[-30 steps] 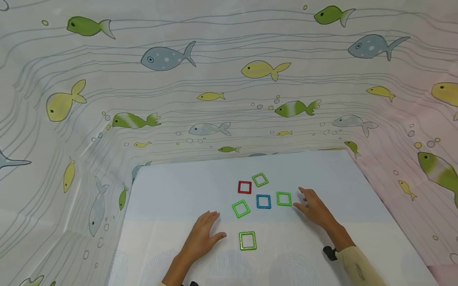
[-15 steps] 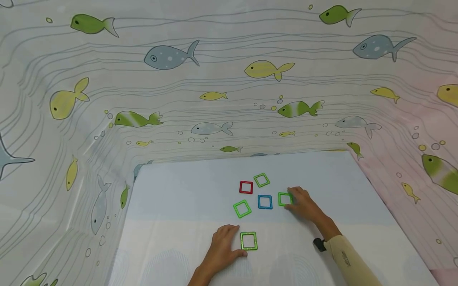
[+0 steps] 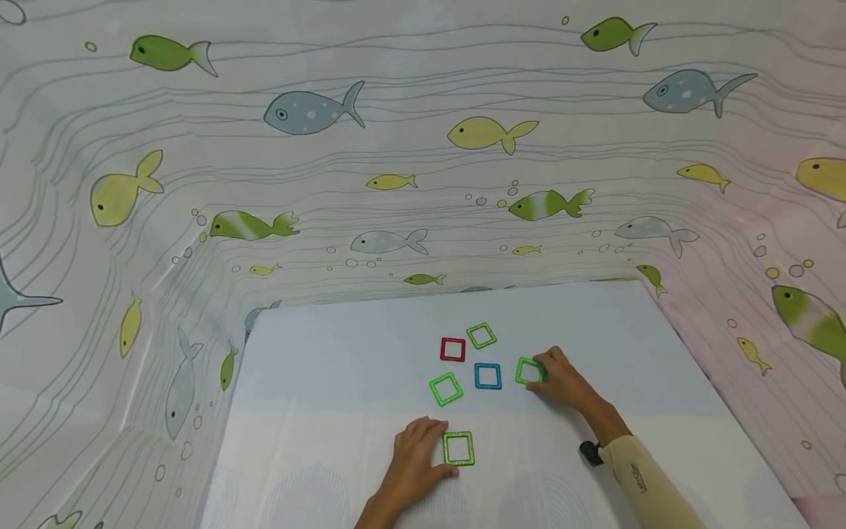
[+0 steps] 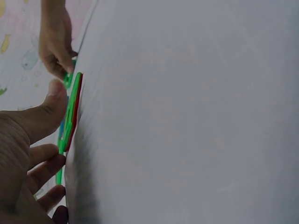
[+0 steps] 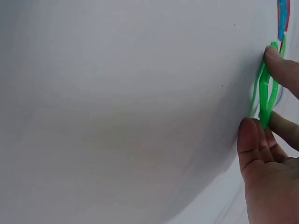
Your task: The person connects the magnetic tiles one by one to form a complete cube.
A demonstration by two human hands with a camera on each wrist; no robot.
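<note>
My left hand (image 3: 416, 459) spans the near green magnetic tile (image 3: 459, 464), a hollow square, its fingertips at the upper left corner and its thumb along the lower edge. That tile lies flat on the white table. Farther right, my right hand (image 3: 562, 378) pinches another green magnetic tile (image 5: 265, 88) by opposite edges, and in the head view it lies slightly turned. Between the hands lie a blue tile (image 3: 487, 388), a red tile (image 3: 452, 359) and two more hollow tiles, a green tile (image 3: 437, 391) and a far green tile (image 3: 489, 343).
A white table (image 3: 330, 353) carries the tiles. A cloth with printed fish (image 3: 311, 114) rises behind the table and on both sides. On the right forearm there is a beige sleeve (image 3: 648, 485) and a small black device (image 3: 590, 453).
My left hand has moved right to the near green tile and drawn its fingers in around it. My right hand has reached left, taken the right green tile and turned it slightly.
</note>
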